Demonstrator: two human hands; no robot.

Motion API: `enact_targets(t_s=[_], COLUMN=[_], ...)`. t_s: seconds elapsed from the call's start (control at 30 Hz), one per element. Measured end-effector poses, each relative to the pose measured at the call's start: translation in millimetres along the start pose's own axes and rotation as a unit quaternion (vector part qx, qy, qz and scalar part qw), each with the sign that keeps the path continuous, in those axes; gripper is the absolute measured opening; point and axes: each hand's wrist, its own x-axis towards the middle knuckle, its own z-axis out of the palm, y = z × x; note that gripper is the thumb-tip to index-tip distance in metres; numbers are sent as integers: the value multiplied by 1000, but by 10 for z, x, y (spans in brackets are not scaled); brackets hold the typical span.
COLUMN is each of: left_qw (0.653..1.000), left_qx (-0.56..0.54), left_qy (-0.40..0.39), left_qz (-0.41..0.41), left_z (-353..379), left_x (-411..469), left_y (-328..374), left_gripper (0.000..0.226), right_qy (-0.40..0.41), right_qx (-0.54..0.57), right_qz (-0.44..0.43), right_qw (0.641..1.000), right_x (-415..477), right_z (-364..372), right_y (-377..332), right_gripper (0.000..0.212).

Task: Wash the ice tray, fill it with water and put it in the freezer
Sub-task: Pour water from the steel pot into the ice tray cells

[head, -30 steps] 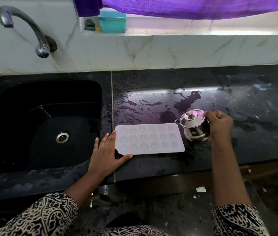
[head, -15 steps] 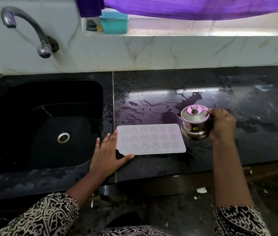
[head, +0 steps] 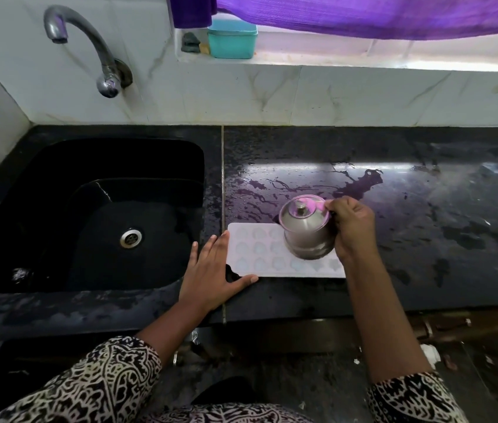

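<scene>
1. The ice tray (head: pixel 257 254) lies flat on the black table (head: pixel 424 239), near its front edge and just at 3 o'clock of the sink (head: pixel 58 209). It is pale, with rows of small shaped hollows. The near-row hollows look faintly bluish, but whether they hold water cannot be told.
2. The left hand (head: pixel 211 270) rests flat on the table at the tray's 9 o'clock end. Its grip is released and the fingers are straight. The thumb lies along the tray's near corner.
3. The right hand (head: pixel 353 227) has its grip clenched round the handle side of a steel pot (head: pixel 305 230), with the thumb up by the lid rim.
4. The pot hangs over the tray's 3 o'clock half and hides part of it. Its knobbed lid is on, and its top leans toward 11 o'clock. What is inside is hidden, and no stream of water can be made out.
5. A thin puddle of water (head: pixel 360 186) spreads on the table at 12 o'clock of the pot.
6. The sink is dark, with a metal drain (head: pixel 131 238) in its floor. A curved tap (head: pixel 89 47) stands on the wall at 11 o'clock.
7. On the window ledge at 12 o'clock of the tray sits a closed teal box (head: pixel 232 39), its contents unseen, under a purple curtain (head: pixel 363 16).
</scene>
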Motion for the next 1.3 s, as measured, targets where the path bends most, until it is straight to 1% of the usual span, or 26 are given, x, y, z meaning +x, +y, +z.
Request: enact_targets(t_s=[0.17,0.3,0.5,0.67,0.73,0.83,1.03,1.17,1.3], left_qw=[1000,1000,1000,1000,1000,1000,1000,1000,1000], left_qx=[-2,-2,-8,4,8,10,16,13,12], left_qy=[0,-6,-10,-8,-10,-16,-17,-17,-17], left_qz=[-3,-3,-6,-1,0,2,3,3,6], left_z=[0,-12,-4,6,-2,-8,-18,-33,-34], left_x=[-1,-7,-2,-8,-7,-14,-29,-32,-32], left_y=[-9,-3,-25,-35,-33,-32,-23,-20,-18], left_gripper=[117,114,113,111,112,111,111,112,113], right_qy=[-29,-32,-30,-29,-25,-12,4,1,-1], right_qx=[-51,-95,-125,-168,-175,-174,-182,-187,-187], right_qz=[-13,-30,-46,-61,-61,-61,-64,-66,-67], right_qw=[998,994,991,983,982,983,981,980,980], right_x=[-87,-110,-124,-159,-179,-211,-247,-267,-278], right_z=[265,352,411,414,415,416,421,433,446], right_y=[68,77,84,105,104,96,50,8,-20], right_gripper=[37,36,39,29,27,31,31,35,31])
